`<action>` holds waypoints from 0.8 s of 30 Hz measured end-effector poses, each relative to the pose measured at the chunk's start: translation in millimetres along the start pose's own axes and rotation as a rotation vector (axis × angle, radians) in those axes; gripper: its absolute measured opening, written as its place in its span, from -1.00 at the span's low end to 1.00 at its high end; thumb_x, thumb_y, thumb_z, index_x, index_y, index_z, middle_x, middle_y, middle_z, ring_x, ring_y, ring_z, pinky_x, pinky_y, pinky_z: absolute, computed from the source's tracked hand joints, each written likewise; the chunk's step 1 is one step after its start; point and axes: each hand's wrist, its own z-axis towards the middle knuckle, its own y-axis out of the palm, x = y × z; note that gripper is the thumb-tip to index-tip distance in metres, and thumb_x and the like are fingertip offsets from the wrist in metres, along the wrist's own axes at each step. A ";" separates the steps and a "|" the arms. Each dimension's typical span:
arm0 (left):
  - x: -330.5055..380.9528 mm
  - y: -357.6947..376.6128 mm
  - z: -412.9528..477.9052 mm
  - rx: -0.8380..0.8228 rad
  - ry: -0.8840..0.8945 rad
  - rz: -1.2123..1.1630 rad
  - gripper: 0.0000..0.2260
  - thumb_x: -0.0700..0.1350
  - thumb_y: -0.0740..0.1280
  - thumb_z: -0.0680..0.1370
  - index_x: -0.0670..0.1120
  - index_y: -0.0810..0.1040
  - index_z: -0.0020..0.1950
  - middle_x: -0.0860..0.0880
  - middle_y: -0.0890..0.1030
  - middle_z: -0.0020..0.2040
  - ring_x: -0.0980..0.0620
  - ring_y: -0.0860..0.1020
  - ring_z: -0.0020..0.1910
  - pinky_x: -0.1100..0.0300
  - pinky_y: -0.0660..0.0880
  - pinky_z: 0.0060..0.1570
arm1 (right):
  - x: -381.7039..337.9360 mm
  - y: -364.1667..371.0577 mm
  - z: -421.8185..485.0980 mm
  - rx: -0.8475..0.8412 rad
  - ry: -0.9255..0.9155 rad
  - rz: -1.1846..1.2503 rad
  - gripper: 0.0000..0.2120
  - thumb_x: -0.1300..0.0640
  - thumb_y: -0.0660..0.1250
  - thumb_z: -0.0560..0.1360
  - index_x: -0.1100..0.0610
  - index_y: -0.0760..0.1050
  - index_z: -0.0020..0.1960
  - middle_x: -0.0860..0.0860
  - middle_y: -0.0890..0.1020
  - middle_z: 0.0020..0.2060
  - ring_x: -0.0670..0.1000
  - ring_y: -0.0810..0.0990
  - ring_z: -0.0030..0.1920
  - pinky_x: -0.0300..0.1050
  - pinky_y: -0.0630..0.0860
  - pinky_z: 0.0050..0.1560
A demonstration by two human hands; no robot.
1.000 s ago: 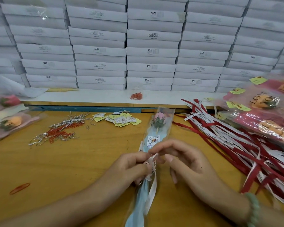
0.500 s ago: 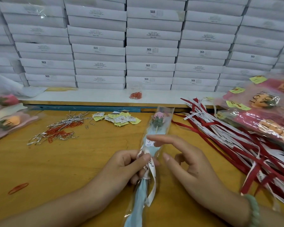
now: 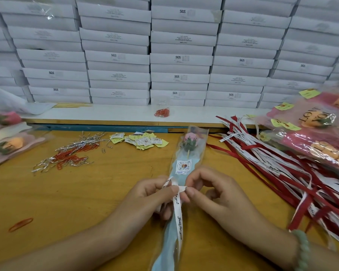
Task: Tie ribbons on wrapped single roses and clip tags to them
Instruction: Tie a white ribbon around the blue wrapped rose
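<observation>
Pinching now: fingers [image 3: 191, 190] of the right hand [image 3: 215, 194], spread half a second ago, have closed on the ribbon [image 3: 178, 214] end, touching the left hand [image 3: 145, 198], which pinches its loop over the wrapped rose [image 3: 189, 142] stem. Knot judged mid-tie. Loose tags [image 3: 145, 140] lie beyond the fingers on the worktop [image 3: 76, 196], unclipped.

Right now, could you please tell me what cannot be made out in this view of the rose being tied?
Head view:
- Knot of the white ribbon: covered by the fingertips of the left hand and right hand, which pinch it; tied or not, cannot tell.
- Bottom of the wrapped rose: cut off by the lower edge.
- Print on its sticker and the loose tags: too small.
- Finished roses: cut off by the right edge.
</observation>
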 end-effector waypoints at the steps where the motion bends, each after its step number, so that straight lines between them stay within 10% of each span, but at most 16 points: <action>1: 0.0 -0.2 0.1 0.013 -0.002 -0.041 -0.78 0.02 0.36 0.47 -0.11 0.68 -0.16 -0.01 0.46 -0.42 0.11 0.41 -0.43 0.34 0.36 -0.33 | -0.1 0.2 -0.3 0.016 -0.004 0.012 -0.88 0.17 0.36 0.54 0.00 0.54 -0.15 -0.07 0.56 -0.20 -0.06 0.52 -0.16 -0.23 0.39 -0.36; 15: -8.2 -5.3 2.8 0.095 0.043 -0.145 -0.89 -0.15 0.51 0.36 -0.11 0.66 -0.15 -0.07 0.63 -0.23 0.10 0.52 -0.42 0.34 0.44 -0.40 | -2.1 0.8 -3.7 -0.030 -0.214 -0.053 -0.96 0.03 0.45 0.48 -0.09 0.63 -0.08 -0.14 0.56 -0.15 -0.05 0.52 -0.30 -0.36 0.37 -0.30; 24: -3.0 -3.5 -0.6 0.079 0.106 -0.056 -0.84 -0.05 0.54 0.28 -0.06 0.66 -0.20 -0.10 0.69 -0.16 0.00 0.63 -0.28 0.27 0.49 -0.35 | -3.3 -0.4 -0.2 0.063 -0.164 -0.088 -0.88 0.10 0.53 0.40 -0.02 0.59 -0.16 -0.11 0.55 -0.03 0.00 0.58 0.02 -0.25 0.51 -0.17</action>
